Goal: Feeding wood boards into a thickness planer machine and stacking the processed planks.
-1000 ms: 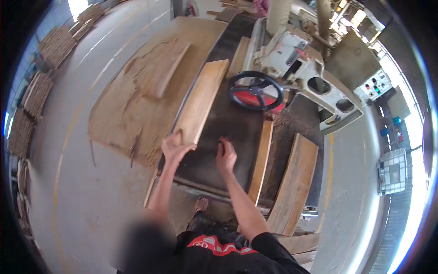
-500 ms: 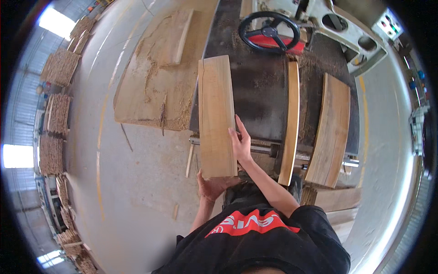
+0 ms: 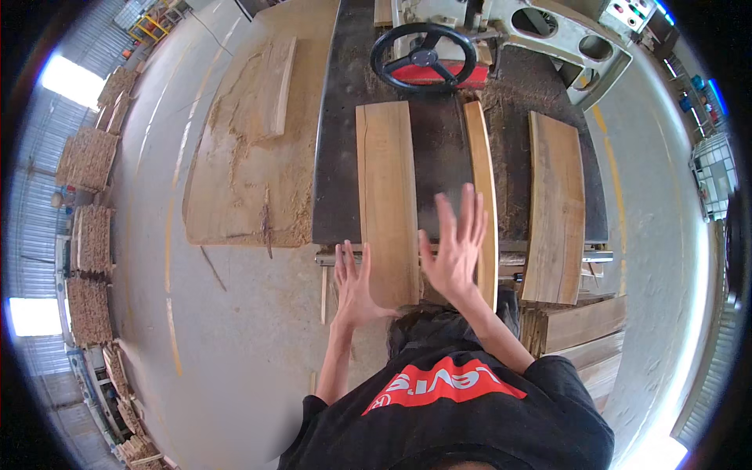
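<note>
A wide wooden board [image 3: 387, 188] lies lengthwise on the dark machine table [image 3: 337, 180], its near end jutting past the table's front edge. Beside that near end, on the left, is my left hand [image 3: 354, 288], fingers spread and holding nothing. My right hand [image 3: 457, 251] hovers between the board and the wooden guide strip [image 3: 482, 188], fingers apart and nothing in them. It partly covers the strip. Another board [image 3: 554, 204] rests farther right on the table, its near end also past the front edge.
A black handwheel [image 3: 424, 57] and a pale machine frame [image 3: 533, 23] stand at the table's far end. To the left is a sawdust-covered sheet [image 3: 235, 184] with a plank [image 3: 280, 90] on it. More boards [image 3: 583, 325] are stacked low at the right. Stacked wood [image 3: 88, 160] lines the left wall.
The board has been set down flat on the table and let go. My right hand has come off its edge toward the strip; my left hand has moved from beneath its near end to its left side.
</note>
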Tool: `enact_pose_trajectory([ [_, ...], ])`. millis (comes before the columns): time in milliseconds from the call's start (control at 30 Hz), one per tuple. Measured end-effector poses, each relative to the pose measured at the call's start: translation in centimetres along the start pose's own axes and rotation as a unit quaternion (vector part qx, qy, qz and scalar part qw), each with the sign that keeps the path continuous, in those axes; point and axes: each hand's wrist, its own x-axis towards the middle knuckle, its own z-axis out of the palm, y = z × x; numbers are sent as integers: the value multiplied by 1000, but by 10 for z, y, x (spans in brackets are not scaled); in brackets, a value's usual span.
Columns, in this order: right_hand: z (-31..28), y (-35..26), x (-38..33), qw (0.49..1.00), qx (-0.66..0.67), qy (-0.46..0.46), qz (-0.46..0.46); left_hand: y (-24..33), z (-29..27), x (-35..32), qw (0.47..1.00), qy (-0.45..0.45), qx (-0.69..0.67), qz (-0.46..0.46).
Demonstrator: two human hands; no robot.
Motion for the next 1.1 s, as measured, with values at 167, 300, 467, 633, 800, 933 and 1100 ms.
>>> enact_pose_trajectory([
  [167,-4,65,1,965,-83,-108,222,-5,21,15,998,-10,-43,36],
  [300,17,78,-20,971,-106,-131,171,-11,27,16,996,31,-41,79],
  [467,12,88,-23,985,0,6,170,-6,29,24,995,24,-57,76],
  [633,-10,87,-24,931,236,89,262,-4,31,32,996,21,-46,78],
  [800,-7,80,-20,897,322,110,283,-12,27,34,992,35,-43,112],
  [933,16,75,-8,878,387,157,232,-13,23,35,993,20,-23,118],
  [1100,35,68,-9,909,355,103,194,-3,29,38,993,27,-26,113],
])
